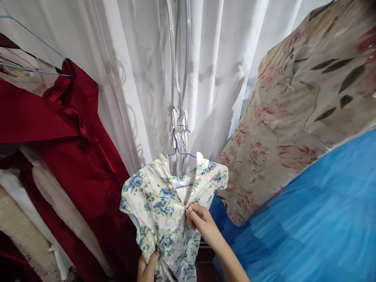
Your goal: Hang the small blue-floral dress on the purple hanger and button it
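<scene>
One hand (147,269) low (right hand (202,221) higher)

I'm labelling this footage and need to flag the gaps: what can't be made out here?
All in the head view:
- Exactly what the right hand pinches at the front of the white-and-blue floral garment: too small, partly covered by its fingers.
- Left hand: wrist cut off by the bottom edge, some fingers hidden by the cloth.
- Garment's hem: cut off by the bottom edge.
- Purple hanger: shoulders hidden inside the garment.
</scene>
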